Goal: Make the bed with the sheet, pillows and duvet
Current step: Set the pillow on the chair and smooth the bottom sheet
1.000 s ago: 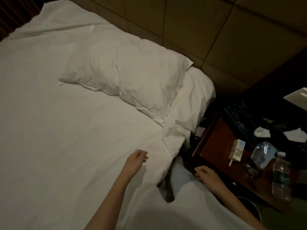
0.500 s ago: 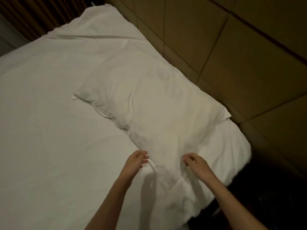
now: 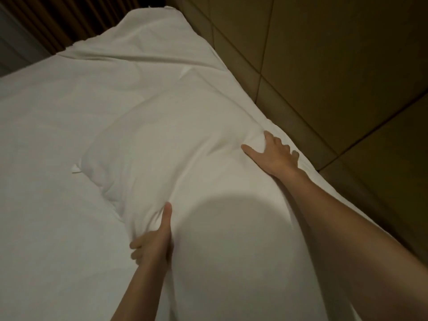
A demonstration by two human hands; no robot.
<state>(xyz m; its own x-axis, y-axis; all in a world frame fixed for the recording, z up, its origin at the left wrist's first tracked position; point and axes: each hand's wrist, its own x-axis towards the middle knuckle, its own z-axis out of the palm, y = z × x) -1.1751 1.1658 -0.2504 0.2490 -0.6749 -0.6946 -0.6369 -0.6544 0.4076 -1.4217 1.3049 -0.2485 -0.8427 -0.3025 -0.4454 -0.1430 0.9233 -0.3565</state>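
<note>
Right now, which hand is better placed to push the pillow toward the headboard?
Left hand: it grips the pillow at its near edge. The right hand lies on the headboard side.

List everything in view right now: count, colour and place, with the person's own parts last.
pillow: one, white, at the head of the bed beside the wall panels
sheet: one, white, spread over the bed, wrinkled at the far corner
wall panels: several, tan, along the bed's right side
curtain: one, brown, pleated, top left behind the bed
left hand: one, grips the pillow's near edge, thumb on top
right hand: one, fingers spread, presses the pillow's right end
</note>
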